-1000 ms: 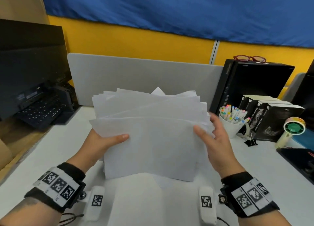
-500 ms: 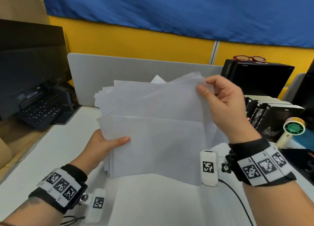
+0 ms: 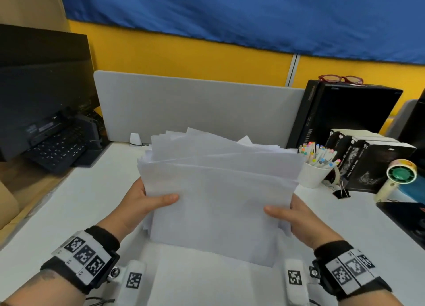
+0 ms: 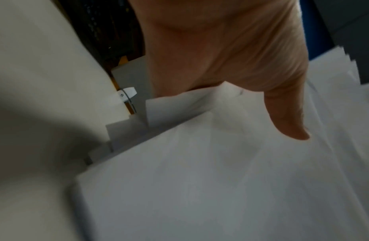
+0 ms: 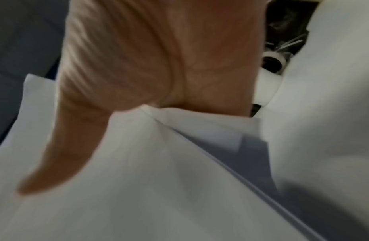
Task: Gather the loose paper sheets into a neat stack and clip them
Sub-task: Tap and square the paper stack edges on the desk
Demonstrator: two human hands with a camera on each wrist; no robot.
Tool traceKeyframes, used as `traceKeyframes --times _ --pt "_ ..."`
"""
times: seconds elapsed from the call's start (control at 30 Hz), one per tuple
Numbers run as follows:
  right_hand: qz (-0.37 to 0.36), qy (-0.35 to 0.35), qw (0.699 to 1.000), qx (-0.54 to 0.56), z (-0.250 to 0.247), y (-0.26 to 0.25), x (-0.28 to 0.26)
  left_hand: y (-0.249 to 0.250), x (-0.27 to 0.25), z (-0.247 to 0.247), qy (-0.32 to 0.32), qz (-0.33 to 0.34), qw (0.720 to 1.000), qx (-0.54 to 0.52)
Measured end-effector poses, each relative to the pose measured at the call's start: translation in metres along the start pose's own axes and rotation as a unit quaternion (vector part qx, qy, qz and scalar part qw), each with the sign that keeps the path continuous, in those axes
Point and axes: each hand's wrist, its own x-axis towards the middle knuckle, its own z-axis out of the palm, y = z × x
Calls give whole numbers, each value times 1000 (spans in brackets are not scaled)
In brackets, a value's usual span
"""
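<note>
A sheaf of several white paper sheets [image 3: 218, 190] stands nearly upright over the white desk [image 3: 76, 202], its top edges fanned and uneven. My left hand [image 3: 147, 202] grips its left edge, thumb across the front sheet, fingers hidden behind. My right hand [image 3: 292, 216] grips the right edge the same way. In the left wrist view the left hand [image 4: 231, 57] lays its thumb on the paper sheets [image 4: 220, 187]; in the right wrist view the right hand [image 5: 148, 65] does likewise on the paper sheets [image 5: 138, 195]. A black binder clip [image 3: 342, 192] lies on the desk to the right.
A white cup of coloured markers [image 3: 316, 165], black boxes [image 3: 372, 163], a tape dispenser [image 3: 395, 179] and a dark tablet [image 3: 404, 220] crowd the right side. A monitor [image 3: 43, 87] and keyboard [image 3: 59, 149] stand at left. A grey divider [image 3: 195, 108] closes the back.
My right hand came down from the sheaf's top right corner and now grips its lower right edge. The sheets sit lower and more squared between both hands.
</note>
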Motion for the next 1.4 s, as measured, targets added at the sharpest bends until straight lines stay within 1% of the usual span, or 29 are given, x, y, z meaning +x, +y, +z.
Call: traceKeyframes --times 0.03,0.07,0.1,0.17,0.23,0.3,0.37,0.47,0.53,0.63,0.67,0.73,0.77,0.83,0.9,0.93,0.97,1.0,1.07,1.13,1.2,1.3,1.33,1.4 --pt "1 -8 1000 -25 5 3 -1 0 -1 2 -5 2 1000 11" --pt "-13 11 998 -56 9 4 1 0 -1 6 4 4 1000 16" --pt "-38 49 995 -75 12 4 4 2 -2 12 24 8 1000 15" --pt "-81 133 987 -44 23 -5 10 7 -4 25 64 25 998 8" --pt "-112 203 973 -18 31 -19 11 16 -6 38 84 59 995 17" --pt "-158 238 958 -20 37 -36 9 29 -7 49 102 103 989 37" --pt "-197 258 945 -31 45 -53 1 42 -6 56 102 133 985 48" --pt "-236 243 939 -62 58 -61 -10 50 -5 65 79 143 983 83" --pt "-219 219 949 -57 64 -51 -16 45 -7 61 75 117 986 90" --pt "-164 176 970 -37 61 -35 -21 31 -11 45 63 57 993 84" --pt "-154 172 972 -34 57 -34 -20 28 -11 40 69 46 994 75" --pt "-155 184 971 -10 52 -41 -16 26 -9 32 89 43 993 58" --pt "-166 192 967 -2 50 -48 -13 26 -7 30 93 42 993 51" --pt "-205 208 956 -21 49 -65 -6 27 -3 29 94 34 994 45" --pt "-261 218 936 -96 45 -85 2 26 -1 30 95 26 994 41" --pt "-281 213 924 -148 43 -97 6 27 0 31 97 23 994 37" --pt "-287 199 915 -203 41 -110 10 26 0 31 99 20 994 34" --pt "-274 179 909 -259 41 -123 16 26 0 31 98 18 995 29" --pt "-226 115 899 -357 46 -146 27 27 -1 30 91 14 996 22" --pt "-189 56 884 -424 55 -164 35 27 -2 29 83 13 996 21" --pt "-180 22 872 -454 64 -177 43 28 -3 29 79 14 997 19" --pt "-191 -11 848 -495 76 -192 52 28 -4 28 76 16 997 16" --pt "-206 -6 848 -489 80 -195 55 28 -3 28 74 16 997 13" --pt "-254 35 854 -453 86 -201 60 28 -3 28 73 16 997 10"
